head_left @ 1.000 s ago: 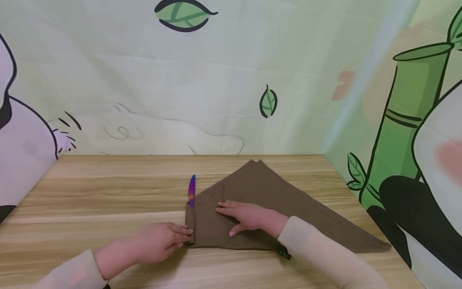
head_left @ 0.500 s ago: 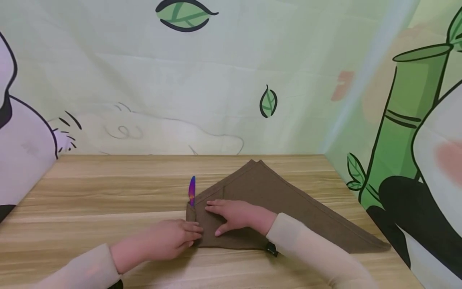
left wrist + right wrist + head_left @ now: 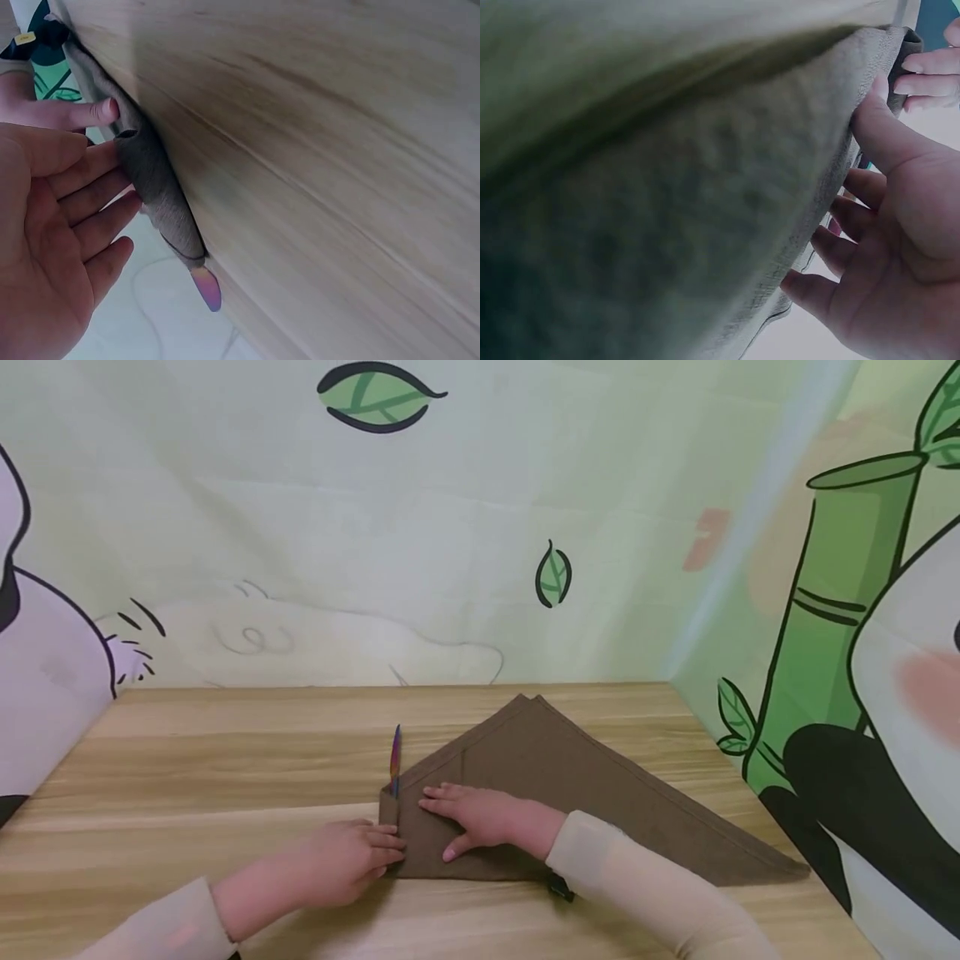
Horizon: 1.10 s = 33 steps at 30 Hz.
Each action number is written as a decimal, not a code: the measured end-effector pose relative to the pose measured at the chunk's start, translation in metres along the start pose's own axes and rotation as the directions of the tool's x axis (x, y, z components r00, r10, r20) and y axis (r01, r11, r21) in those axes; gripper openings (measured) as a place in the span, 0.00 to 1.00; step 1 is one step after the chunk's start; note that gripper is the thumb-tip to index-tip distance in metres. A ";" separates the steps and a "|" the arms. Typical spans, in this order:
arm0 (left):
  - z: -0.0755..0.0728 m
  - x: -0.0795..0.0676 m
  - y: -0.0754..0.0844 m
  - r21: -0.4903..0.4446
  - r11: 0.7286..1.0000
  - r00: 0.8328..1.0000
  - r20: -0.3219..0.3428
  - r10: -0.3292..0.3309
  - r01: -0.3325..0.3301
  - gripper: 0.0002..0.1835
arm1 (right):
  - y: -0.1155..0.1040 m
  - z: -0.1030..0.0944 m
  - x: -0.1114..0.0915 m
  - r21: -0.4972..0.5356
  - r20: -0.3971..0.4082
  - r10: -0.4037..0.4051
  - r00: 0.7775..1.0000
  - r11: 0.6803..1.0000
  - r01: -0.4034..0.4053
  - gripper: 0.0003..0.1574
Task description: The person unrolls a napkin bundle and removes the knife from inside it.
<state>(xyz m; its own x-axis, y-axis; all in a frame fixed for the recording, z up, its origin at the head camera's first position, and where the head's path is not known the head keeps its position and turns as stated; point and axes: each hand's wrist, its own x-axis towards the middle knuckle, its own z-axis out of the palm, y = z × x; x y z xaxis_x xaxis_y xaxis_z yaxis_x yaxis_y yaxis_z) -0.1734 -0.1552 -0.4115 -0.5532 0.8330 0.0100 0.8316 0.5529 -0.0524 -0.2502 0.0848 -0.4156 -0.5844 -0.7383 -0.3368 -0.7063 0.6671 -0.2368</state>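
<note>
A brown cloth napkin (image 3: 555,768), folded to a triangle, lies on the table with its left edge rolled into a narrow band. Out of the top of that roll sticks the purple-blue blade of a knife (image 3: 395,756), seen nearly edge-on in the head view; the rest is wrapped in the cloth. My left hand (image 3: 341,864) rests its extended fingers on the lower part of the roll (image 3: 161,187). Spread flat on the napkin just to the right of the roll, my right hand (image 3: 487,818) presses the cloth with straight fingers.
The wood-grain table (image 3: 225,752) reaches back to a printed backdrop (image 3: 465,527) with leaves and pandas. A bamboo-print side wall (image 3: 840,610) stands along the right edge. The napkin's long corner reaches near the table's right edge.
My left hand slid right over the roll, then drew slightly back left. My right hand shifted left on the cloth. The knife blade has turned from broad side to nearly edge-on.
</note>
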 end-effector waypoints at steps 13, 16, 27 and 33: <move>-0.003 -0.018 -0.005 -0.097 0.993 0.998 0.003 -0.068 0.068 0.14 | 0.008 0.000 -0.002 -0.018 0.007 -0.023 1.000 1.000 0.023 0.51; -0.003 -0.017 -0.004 -0.127 0.988 0.996 -0.011 -0.091 0.089 0.13 | 0.007 -0.001 -0.003 -0.020 0.015 -0.013 1.000 1.000 0.013 0.51; 0.001 0.004 0.003 -0.033 0.999 1.000 -0.001 -0.012 0.012 0.15 | -0.014 -0.008 0.008 -0.110 -0.011 -0.007 1.000 0.994 0.006 0.51; 0.002 0.005 0.003 -0.016 0.998 0.995 0.083 -0.057 0.059 0.15 | -0.015 -0.003 0.015 -0.086 0.015 0.001 1.000 0.996 0.001 0.53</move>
<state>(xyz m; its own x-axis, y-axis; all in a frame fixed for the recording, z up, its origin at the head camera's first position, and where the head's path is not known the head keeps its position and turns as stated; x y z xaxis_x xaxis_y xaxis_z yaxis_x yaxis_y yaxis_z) -0.1736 -0.1499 -0.4136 -0.6021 0.7954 -0.0694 0.7983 0.6012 -0.0358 -0.2494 0.0637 -0.4140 -0.5789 -0.7362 -0.3506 -0.7382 0.6558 -0.1581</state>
